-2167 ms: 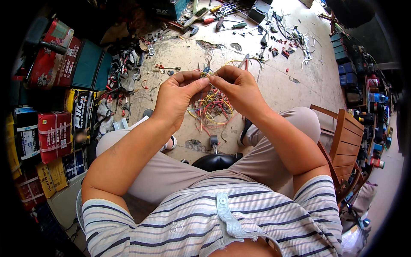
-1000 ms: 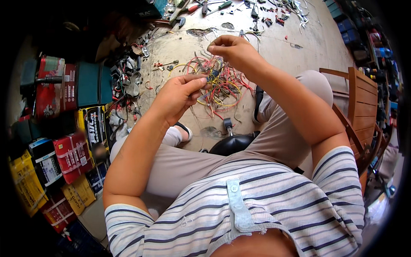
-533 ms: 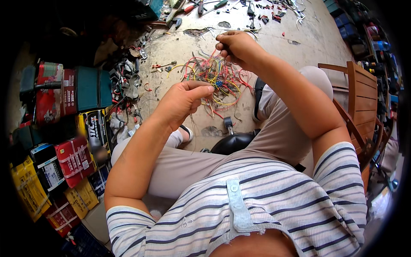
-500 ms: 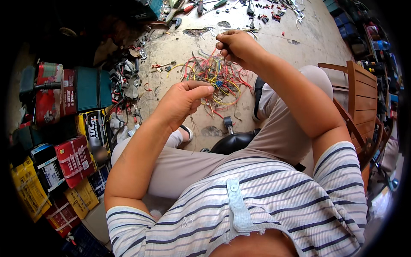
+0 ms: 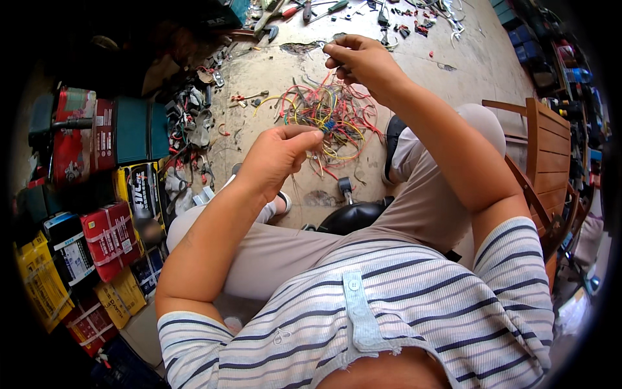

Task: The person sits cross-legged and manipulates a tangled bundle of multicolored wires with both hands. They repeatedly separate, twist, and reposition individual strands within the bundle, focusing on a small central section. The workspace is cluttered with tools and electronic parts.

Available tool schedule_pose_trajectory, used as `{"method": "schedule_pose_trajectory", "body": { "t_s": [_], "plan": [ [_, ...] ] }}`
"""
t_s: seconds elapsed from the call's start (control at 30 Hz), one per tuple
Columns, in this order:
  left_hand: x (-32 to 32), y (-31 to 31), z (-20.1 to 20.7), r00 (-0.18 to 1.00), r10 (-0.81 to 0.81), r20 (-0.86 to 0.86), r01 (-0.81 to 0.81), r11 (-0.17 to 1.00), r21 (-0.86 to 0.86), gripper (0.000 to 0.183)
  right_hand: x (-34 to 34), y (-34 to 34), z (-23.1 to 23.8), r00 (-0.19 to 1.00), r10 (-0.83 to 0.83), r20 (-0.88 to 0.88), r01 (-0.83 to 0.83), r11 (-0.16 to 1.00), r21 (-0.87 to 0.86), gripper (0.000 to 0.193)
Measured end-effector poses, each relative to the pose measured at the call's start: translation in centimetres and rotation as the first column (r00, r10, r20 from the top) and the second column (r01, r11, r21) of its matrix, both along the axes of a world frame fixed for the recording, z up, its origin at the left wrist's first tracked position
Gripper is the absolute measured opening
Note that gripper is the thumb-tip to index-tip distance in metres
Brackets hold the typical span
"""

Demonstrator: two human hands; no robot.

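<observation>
My left hand [image 5: 275, 159] is closed in a pinch, thumb against the curled fingers. Thin dark wire strands [image 5: 295, 187] hang below it. Farther forward and to the right, my right hand [image 5: 361, 63] also pinches with thumb and forefinger; whatever lies between those fingertips is too small to make out. On the floor beyond and between the hands lies a tangled heap of wires [image 5: 350, 117], red, yellow, grey and green, with a small blue piece [image 5: 329, 124] among them.
Battery-like boxes [image 5: 110, 240] are stacked on the left beside scrap parts [image 5: 191, 117]. Screwdrivers [image 5: 337, 8] and loose pieces lie at the far side. A wooden chair [image 5: 551, 142] stands at right. A black rounded object [image 5: 353, 219] sits between my legs.
My right hand has moved slightly farther forward, away from the wire heap. The left hand stays almost in place, still pinched.
</observation>
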State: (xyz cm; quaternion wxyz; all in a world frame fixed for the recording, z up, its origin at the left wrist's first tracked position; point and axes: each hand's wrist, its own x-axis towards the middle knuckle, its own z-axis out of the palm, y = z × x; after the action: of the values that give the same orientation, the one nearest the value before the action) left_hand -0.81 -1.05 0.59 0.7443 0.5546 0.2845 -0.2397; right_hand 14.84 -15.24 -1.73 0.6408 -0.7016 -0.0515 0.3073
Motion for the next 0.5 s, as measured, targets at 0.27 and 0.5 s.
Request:
{"method": "schedule_pose_trajectory", "body": {
  "t_s": [0.27, 0.5],
  "plan": [
    [0.8, 0.7, -1.1, 0.959, 0.276, 0.068, -0.281, 0.958, 0.061, 0.016, -2.1, -0.8, 2.3, 0.977, 0.173, -0.125, -0.151, 0.974, 0.168, 0.02],
    [1.1, 0.8, -1.4, 0.949, 0.268, 0.167, -0.292, 0.946, 0.143, 0.016, -2.8, -0.5, 3.2, 0.977, 0.044, 0.21, -0.114, 0.936, 0.334, 0.018]
  ]
}}
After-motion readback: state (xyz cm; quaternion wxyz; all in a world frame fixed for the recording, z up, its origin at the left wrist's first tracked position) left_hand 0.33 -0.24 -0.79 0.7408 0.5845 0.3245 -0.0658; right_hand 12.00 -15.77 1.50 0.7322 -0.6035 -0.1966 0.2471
